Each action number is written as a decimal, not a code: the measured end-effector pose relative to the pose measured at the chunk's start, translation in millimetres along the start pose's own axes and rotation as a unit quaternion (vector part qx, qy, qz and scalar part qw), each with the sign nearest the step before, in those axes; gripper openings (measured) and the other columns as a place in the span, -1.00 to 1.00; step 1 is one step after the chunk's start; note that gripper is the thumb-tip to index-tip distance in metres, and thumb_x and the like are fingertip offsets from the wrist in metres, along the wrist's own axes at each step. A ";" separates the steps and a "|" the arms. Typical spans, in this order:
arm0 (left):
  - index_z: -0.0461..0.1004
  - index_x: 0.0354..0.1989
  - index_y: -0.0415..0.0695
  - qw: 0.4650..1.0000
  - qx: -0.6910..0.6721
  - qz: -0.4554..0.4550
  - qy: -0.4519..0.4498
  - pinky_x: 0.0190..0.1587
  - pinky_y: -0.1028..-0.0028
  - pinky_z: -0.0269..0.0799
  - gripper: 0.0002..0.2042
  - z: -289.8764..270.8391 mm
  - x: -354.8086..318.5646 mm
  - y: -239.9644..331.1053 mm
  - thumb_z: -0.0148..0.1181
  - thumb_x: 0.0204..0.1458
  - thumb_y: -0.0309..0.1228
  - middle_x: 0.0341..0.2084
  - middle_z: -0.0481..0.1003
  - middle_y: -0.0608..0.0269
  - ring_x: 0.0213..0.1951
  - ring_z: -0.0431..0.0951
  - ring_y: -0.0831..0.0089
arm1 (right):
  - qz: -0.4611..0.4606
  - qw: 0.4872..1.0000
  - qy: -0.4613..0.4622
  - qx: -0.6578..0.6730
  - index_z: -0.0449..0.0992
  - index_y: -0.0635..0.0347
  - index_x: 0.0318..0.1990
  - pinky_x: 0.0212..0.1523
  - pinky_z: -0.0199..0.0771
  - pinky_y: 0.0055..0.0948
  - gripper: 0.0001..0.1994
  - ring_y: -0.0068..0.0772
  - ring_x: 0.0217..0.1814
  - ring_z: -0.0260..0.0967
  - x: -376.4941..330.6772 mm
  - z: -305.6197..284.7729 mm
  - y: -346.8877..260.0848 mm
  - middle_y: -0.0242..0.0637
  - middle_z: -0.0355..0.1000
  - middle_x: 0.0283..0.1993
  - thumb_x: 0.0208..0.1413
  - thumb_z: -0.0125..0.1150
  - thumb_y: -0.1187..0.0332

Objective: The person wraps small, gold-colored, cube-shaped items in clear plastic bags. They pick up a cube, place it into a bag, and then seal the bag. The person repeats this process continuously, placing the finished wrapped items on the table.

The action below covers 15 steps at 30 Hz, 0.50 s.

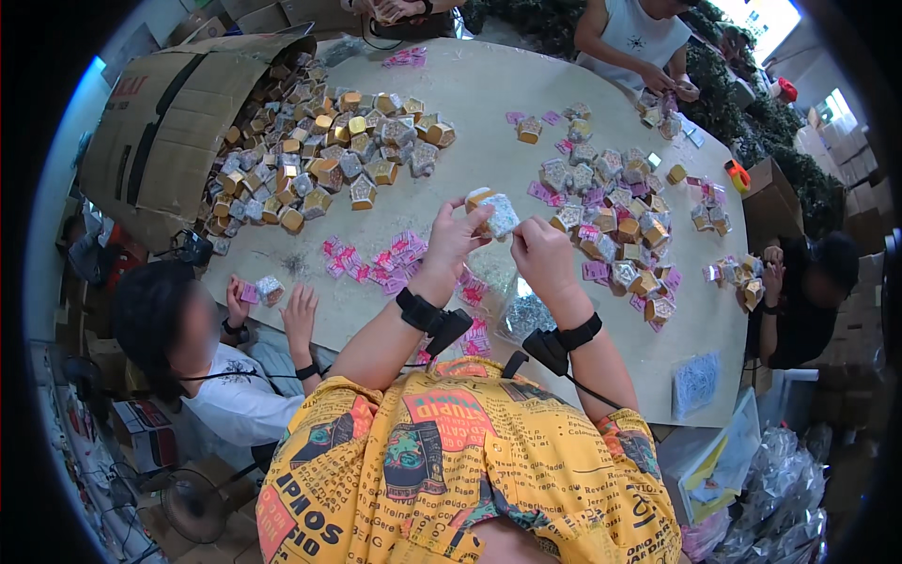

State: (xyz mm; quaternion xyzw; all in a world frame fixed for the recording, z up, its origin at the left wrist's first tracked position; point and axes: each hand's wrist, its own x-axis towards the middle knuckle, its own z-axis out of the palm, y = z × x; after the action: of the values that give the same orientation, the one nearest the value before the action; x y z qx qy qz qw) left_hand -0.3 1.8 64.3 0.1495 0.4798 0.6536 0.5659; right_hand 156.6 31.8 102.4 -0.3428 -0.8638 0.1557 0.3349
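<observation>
My left hand holds up a small block-shaped ornament with gold sides and a glittery silver-white face. Close beside its right edge is my right hand, fingers pinched together; whatever they hold, if anything, is too small to make out. Below the hands, near my chest, lies a clear bag of silvery bits. Pink printed tags are scattered on the table left of my left forearm. To the right of my right hand spreads a group of similar ornaments with pink tags among them.
A tipped cardboard box spills a large heap of ornaments onto the pale table. A co-worker's hand at left holds a pink tag. Other people work at the far and right edges. A bag of clear strips lies near right.
</observation>
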 end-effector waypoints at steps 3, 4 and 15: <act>0.17 -0.02 -0.14 0.999 0.034 0.025 0.011 -0.26 0.34 0.51 -0.54 5.4 -5.3 -0.1 0.26 -0.05 -0.43 -0.23 0.44 0.14 -0.24 0.53 0.36 | 0.008 1.000 0.002 -0.014 0.40 0.27 -0.48 -0.43 0.37 -0.23 -0.93 -0.04 -0.44 0.36 -2.7 3.8 0.6 -0.12 0.35 -0.46 -0.13 0.15 0.49; 0.17 -0.02 -0.13 0.999 0.035 0.024 0.015 -0.26 0.34 0.51 -0.55 5.5 -6.1 -0.8 0.25 -0.05 -0.43 -0.23 0.44 0.13 -0.24 0.53 0.36 | 0.013 1.000 0.004 -0.005 0.41 0.28 -0.46 -0.43 0.38 -0.25 -0.93 -0.06 -0.44 0.37 -3.5 4.2 0.1 -0.13 0.35 -0.46 -0.13 0.15 0.49; 0.18 -0.02 -0.13 0.997 -0.045 -0.060 0.002 -0.20 0.25 0.49 -0.55 -0.8 -4.9 -8.8 0.25 -0.04 -0.42 -0.19 0.42 0.11 -0.19 0.51 0.30 | 0.316 0.797 -0.059 0.511 0.42 0.41 -0.39 -0.47 0.53 -0.58 -0.88 -0.36 -0.49 0.51 -13.6 -7.1 16.4 -0.15 0.47 -0.43 -0.03 0.22 0.52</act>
State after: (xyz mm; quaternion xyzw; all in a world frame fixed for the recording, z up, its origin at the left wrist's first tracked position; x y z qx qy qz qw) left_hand 5.9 -3.8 58.6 0.0941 0.4592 0.6396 0.6093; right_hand 176.9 34.3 93.0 -0.3657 -0.5208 0.6914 0.3421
